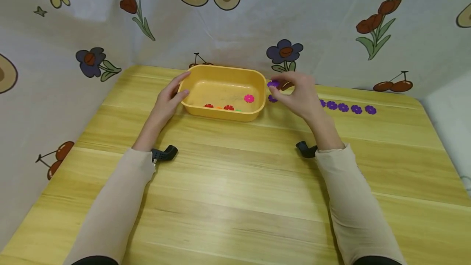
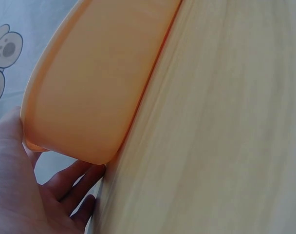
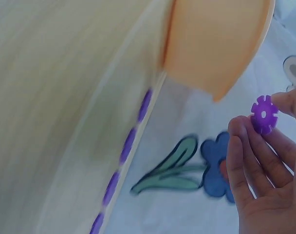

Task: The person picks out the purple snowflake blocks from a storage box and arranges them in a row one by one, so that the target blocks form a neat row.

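Note:
A yellow plastic basin (image 1: 224, 114) stands on the table, holding a pink snowflake disc (image 1: 249, 98) and red snowflake discs (image 1: 229, 108), with slivers of orange and green half hidden behind its front wall. My left hand (image 1: 167, 101) grips the basin's left end by the rim; in the left wrist view its fingers curl along the outer wall. To the right of the basin, my right hand (image 1: 299, 95) pinches a purple snowflake disc (image 3: 264, 115) between thumb and fingertips, raised above the table. Below it, another purple disc (image 1: 272, 98) lies beside the basin.
A row of several purple discs (image 1: 343, 107) runs rightward along the table's back part, partly hidden by my right hand. The wooden table (image 1: 228, 183) meets a patterned cloth (image 1: 239, 32) at the back. A dark wrist mount (image 1: 164, 153) juts from the left sleeve.

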`<state>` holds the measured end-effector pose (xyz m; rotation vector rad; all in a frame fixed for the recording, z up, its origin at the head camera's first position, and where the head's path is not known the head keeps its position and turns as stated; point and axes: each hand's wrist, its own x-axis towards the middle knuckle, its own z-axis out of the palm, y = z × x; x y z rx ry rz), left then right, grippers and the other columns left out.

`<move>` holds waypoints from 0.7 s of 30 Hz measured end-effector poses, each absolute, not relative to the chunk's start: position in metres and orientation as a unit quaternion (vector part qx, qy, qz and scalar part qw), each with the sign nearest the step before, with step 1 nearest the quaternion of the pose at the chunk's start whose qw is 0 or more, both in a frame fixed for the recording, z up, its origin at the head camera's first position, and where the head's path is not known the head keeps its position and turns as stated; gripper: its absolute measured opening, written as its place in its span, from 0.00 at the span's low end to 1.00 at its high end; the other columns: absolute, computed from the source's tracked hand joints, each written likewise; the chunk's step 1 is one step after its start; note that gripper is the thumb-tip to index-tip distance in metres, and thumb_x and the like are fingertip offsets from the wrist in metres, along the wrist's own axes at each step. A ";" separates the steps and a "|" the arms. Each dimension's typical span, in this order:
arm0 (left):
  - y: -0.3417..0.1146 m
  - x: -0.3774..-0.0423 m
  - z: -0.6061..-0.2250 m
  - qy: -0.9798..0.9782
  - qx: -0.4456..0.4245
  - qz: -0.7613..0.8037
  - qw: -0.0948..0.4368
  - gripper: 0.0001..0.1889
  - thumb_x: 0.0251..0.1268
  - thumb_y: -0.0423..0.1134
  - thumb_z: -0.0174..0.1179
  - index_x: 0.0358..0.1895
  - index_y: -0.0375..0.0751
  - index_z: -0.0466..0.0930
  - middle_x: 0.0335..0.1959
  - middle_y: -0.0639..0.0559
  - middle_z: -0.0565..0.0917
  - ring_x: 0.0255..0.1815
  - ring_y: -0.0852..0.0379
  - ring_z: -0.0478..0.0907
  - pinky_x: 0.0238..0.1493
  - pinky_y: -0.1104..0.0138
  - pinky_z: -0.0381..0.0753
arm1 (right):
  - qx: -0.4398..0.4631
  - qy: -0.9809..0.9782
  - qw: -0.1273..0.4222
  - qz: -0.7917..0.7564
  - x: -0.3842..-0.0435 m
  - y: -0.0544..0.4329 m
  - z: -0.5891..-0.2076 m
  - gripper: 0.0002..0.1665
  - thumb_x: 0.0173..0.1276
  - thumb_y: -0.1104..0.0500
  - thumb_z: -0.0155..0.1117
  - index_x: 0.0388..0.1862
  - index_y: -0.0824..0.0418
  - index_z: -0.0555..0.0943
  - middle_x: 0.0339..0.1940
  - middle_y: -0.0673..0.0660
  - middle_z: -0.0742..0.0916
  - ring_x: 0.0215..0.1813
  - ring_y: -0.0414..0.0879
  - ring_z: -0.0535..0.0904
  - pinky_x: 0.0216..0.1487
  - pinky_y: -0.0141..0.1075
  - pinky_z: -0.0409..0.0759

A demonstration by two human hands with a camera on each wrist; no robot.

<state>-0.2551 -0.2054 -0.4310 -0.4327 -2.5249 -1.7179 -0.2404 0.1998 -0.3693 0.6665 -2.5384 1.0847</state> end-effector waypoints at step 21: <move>-0.210 -0.258 -0.432 -0.811 -0.141 -0.566 0.034 0.29 0.82 0.39 0.56 0.81 0.60 0.67 0.82 0.54 0.67 0.79 0.49 0.69 0.73 0.65 0.73 | 0.127 -0.937 0.092 0.313 -0.230 0.286 -0.372 0.25 0.86 0.53 0.52 0.72 0.66 0.78 0.64 0.69 0.84 0.64 0.65 0.80 0.64 0.63 0.81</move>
